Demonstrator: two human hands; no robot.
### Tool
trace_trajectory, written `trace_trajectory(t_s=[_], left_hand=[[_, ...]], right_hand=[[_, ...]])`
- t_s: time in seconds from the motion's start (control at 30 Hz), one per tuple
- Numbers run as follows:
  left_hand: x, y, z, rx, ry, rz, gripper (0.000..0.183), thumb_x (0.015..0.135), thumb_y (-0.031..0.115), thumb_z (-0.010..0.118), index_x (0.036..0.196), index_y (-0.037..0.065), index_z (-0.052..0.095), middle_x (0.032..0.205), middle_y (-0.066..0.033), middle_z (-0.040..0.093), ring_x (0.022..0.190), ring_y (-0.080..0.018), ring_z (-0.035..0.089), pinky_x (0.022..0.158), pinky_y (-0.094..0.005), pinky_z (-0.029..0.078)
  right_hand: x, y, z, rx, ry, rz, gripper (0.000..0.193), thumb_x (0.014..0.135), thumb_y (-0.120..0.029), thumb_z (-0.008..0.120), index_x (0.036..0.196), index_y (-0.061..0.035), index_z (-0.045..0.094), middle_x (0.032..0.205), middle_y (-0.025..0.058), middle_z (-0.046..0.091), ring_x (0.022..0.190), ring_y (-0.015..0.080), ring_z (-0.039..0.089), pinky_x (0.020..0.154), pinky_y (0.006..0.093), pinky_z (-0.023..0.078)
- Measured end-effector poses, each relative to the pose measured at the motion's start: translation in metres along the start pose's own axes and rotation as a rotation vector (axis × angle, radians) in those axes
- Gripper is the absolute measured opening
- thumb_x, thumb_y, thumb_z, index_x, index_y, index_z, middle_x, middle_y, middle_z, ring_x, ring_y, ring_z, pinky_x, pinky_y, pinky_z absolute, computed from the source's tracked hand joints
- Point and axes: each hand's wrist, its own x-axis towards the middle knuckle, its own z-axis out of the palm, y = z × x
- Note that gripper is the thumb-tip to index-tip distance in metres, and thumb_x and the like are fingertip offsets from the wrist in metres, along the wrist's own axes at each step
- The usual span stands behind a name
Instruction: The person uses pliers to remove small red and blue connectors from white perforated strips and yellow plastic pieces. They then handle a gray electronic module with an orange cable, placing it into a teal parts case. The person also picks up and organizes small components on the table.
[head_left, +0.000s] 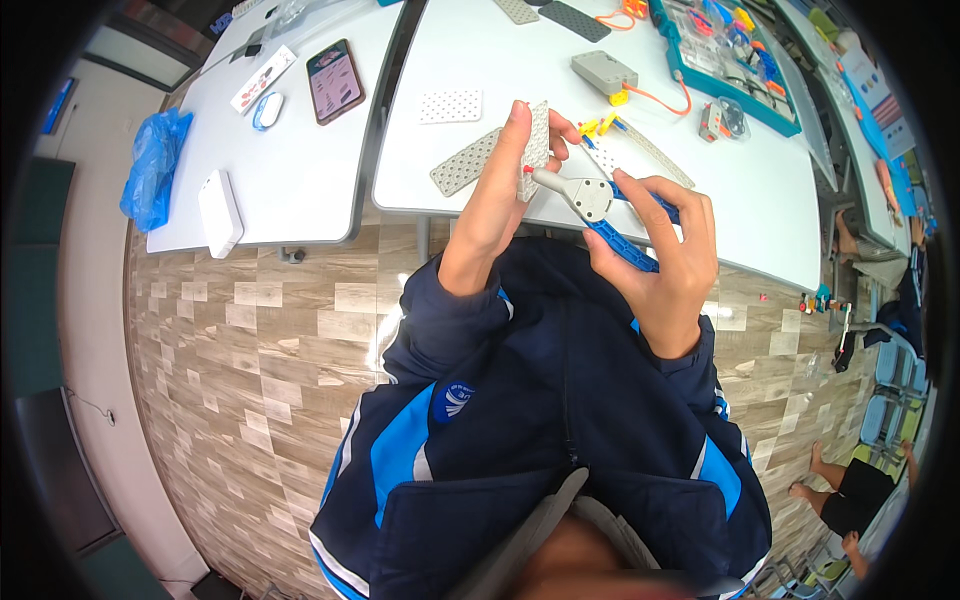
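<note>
My left hand (492, 205) grips a light grey perforated building plate (537, 150), held upright between thumb and fingers above the table's near edge. In my right hand (660, 250) are plastic pliers (588, 197) with a grey head and blue handles, the fingers wrapped around the handles. The pliers' nose meets a small red pin (528, 170) at the plate's face; whether the pin sits in a hole I cannot tell. Beneath my left hand lies a grey perforated panel (465, 165). Yellow and blue small pieces (600, 127) rest beyond my hands, beside a long grey beam (655, 152).
Toward the back stands a grey battery-like box (604, 73) with an orange cable. A teal tray (735, 90) of mixed parts fills the far right. A white perforated plate (450, 106) lies left of my hands. The left table (290, 190) carries a phone (335, 80) and a blue bag (157, 165).
</note>
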Motion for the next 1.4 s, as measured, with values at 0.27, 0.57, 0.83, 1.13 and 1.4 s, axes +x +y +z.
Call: trace_trajectory(t_s=[0.27,0.57,0.83,1.13,1.4], left_hand=[[-0.005,-0.003,0.002,0.142,0.008,-0.015,0.054,0.107,0.055,0.033,0.114,0.010,0.063,0.106,-0.0041,0.065,0.099,-0.0122,0.056,0.096,-0.0323,0.043],[-0.006,-0.002,-0.002,0.205,0.019,-0.035,0.050,0.107,0.052,0.036,0.110,0.010,0.064,0.104,-0.0042,0.065,0.098,-0.0120,0.056,0.096,-0.0333,0.044],[-0.004,-0.001,0.003,0.250,0.004,0.016,0.050,0.107,0.050,0.036,0.106,0.008,0.062,0.094,-0.0034,0.062,0.091,-0.0122,0.055,0.084,-0.0297,0.043],[-0.008,0.008,-0.009,0.431,0.083,0.216,0.044,0.107,0.045,0.037,0.101,0.006,0.058,0.080,-0.0014,0.053,0.073,-0.0107,0.045,0.069,-0.0272,0.038],[0.021,0.052,-0.115,0.931,0.484,0.520,0.043,0.106,0.042,0.048,0.098,0.001,0.060,0.081,-0.0055,0.063,0.067,-0.0183,0.055,0.065,-0.0316,0.045]], right_hand=[[0.004,-0.003,-0.010,-0.050,-0.022,-0.016,0.057,0.058,-0.009,0.087,0.114,-0.0088,0.076,0.103,0.0092,0.065,0.092,0.0265,0.060,0.078,0.0371,0.051],[0.004,-0.002,-0.012,-0.060,-0.038,-0.025,0.058,0.056,-0.009,0.087,0.113,-0.0091,0.077,0.102,0.0087,0.064,0.090,0.0252,0.060,0.077,0.0359,0.051],[-0.002,0.001,-0.006,-0.039,-0.074,0.033,0.039,0.067,-0.012,0.088,0.103,-0.0051,0.077,0.090,0.0088,0.066,0.078,0.0238,0.063,0.067,0.0339,0.051],[-0.023,-0.004,0.004,0.296,-0.259,0.385,0.038,0.098,-0.027,0.068,0.073,0.0017,0.067,0.052,0.0122,0.056,0.044,0.0255,0.057,0.046,0.0333,0.042],[-0.030,0.016,-0.028,0.431,-0.329,0.749,0.044,0.104,-0.031,0.058,0.079,0.0027,0.071,0.050,0.0046,0.054,0.045,0.0091,0.053,0.045,0.0274,0.038]])
